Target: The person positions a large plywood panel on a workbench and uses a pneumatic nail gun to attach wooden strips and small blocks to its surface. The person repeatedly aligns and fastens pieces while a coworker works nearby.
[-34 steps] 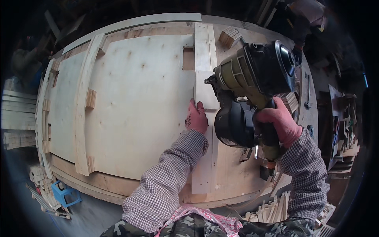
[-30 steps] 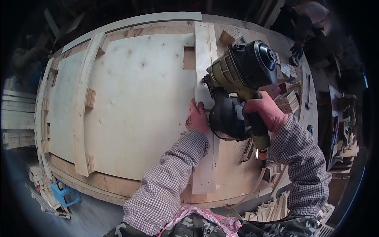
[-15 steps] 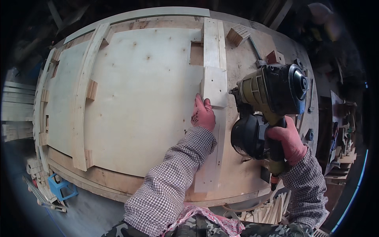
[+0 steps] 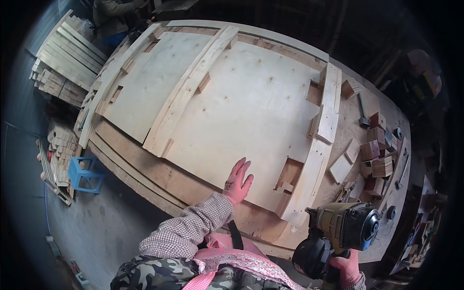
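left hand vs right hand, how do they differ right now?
The left hand lies open and flat, fingers spread, on the plywood panel; the right hand is closed around the grip of the nail gun. The left hand reaches forward over the workbench; the right hand hangs low, off its near edge. Both wear pink gloves.

Right hand [image 4: 347, 270] cut off by lower picture edge; fingers wrapped round nail gun [image 4: 338, 237] grip, lower grip out of frame. Nail gun nose hidden behind own body. Worktop [image 4: 367, 108] near right corner hidden behind nail gun. Small tools and wood blocks [image 4: 377, 150] along worktop right edge too small to tell apart. Person [image 4: 113, 12] beyond far left corner cut off by top edge, dark.
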{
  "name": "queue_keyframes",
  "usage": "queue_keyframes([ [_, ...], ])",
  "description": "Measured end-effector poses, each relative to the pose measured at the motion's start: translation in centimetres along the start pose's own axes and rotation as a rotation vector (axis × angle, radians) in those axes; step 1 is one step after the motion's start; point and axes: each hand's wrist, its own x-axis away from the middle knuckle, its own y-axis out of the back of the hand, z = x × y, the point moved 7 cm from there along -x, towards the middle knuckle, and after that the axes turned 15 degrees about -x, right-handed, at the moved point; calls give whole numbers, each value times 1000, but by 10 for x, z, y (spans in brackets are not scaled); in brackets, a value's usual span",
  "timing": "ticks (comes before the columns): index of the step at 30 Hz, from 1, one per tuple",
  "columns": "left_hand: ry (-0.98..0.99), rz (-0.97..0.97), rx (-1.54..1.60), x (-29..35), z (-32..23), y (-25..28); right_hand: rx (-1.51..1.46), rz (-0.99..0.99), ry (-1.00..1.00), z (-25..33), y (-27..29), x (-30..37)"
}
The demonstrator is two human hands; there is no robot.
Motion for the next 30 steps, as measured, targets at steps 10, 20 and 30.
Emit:
queue_keyframes([
  [10,504,-329,-303,116,188,224,118,206,-84,-127,-135,-13],
  [20,472,4,-571,-7,239,252,296,156,20,-215,-309,-24],
  [30,468,177,-294,-21,271,256,262,-145,-52,-282,-306,-14],
])
